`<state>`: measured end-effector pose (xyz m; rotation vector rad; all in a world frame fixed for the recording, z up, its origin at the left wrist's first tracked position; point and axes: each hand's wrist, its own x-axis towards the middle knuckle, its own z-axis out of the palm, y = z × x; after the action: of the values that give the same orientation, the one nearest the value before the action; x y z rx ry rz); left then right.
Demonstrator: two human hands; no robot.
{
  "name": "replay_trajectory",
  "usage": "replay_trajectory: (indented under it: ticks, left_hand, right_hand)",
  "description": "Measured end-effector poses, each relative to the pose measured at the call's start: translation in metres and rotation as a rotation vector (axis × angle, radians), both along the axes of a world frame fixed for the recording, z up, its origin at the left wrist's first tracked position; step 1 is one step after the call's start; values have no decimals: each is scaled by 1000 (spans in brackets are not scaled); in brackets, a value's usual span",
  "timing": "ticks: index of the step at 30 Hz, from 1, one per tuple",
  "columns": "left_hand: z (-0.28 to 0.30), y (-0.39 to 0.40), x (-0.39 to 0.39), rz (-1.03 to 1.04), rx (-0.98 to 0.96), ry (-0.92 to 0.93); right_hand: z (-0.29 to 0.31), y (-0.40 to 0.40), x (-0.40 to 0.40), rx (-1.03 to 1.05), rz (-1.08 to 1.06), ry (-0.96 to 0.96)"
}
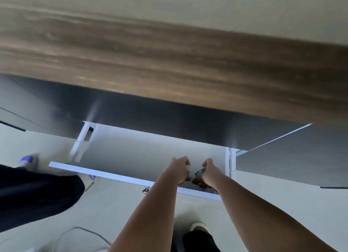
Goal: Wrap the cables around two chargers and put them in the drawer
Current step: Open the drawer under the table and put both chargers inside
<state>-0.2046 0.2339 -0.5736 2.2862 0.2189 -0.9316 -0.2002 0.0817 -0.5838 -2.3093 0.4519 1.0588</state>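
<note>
The white drawer (113,174) is pulled out from under the desk, and both of my arms reach into its right end. My left hand (178,169) is curled around a small pale thing (188,169), apparently a white charger, though blur hides its shape. My right hand (210,168) is closed over a dark charger with its cable bundled on it (199,173), held low just inside the drawer's front panel. The two hands are a few centimetres apart. The drawer floor to the left of my hands shows nothing on it.
A wood-grain desktop (169,63) overhangs the drawer. A metal knob (146,189) sticks out of the drawer front. At left are another person's dark trouser leg (37,191) and a shoe (28,160). A thin cable (84,231) lies on the pale floor beside my foot (197,228).
</note>
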Motion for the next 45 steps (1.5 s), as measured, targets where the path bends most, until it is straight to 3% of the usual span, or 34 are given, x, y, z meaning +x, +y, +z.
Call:
replay_trajectory:
  ticks: [9, 15, 19, 21, 23, 25, 27, 30, 32, 34, 36, 40, 45]
  left_hand:
    - [3, 0, 0, -39, 89, -34]
    - [36, 22, -12, -26, 116, -51]
    - [70, 37, -44, 27, 165, -339]
    - [82, 42, -70, 197, 147, -526]
    - [89, 46, -95, 396, 109, -571]
    - [96, 46, -110, 594, 11, -457]
    - [100, 47, -117, 779, -72, -274]
    - [105, 41, -117, 1164, -328, -72]
    - [112, 36, -108, 1409, -548, -19]
    - [117, 37, -93, 1553, -624, 32]
    - [118, 46, -79, 1649, -529, 100]
    - [125, 53, -67, 1432, -366, 251]
    - [117, 51, -49, 1228, -468, 237]
  right_hand:
    - [-16, -7, -2, -44, -60, -35]
    - [22, -7, -3, 29, -120, -6]
    - [61, -14, -19, 32, -52, -35]
    - [85, -15, -33, 65, -58, -99]
    - [109, -16, -55, 87, -88, -252]
    - [124, -14, -77, 118, -169, -295]
    - [125, -9, -98, 173, -325, -164]
    - [121, -1, -105, 394, -929, 118]
    - [122, 2, -96, 471, -1194, 200]
    - [118, 3, -87, 492, -1264, 206]
    - [116, 5, -81, 519, -1267, 186]
    - [113, 3, -70, 511, -1288, 136]
    - [105, -3, -48, 510, -1223, 86]
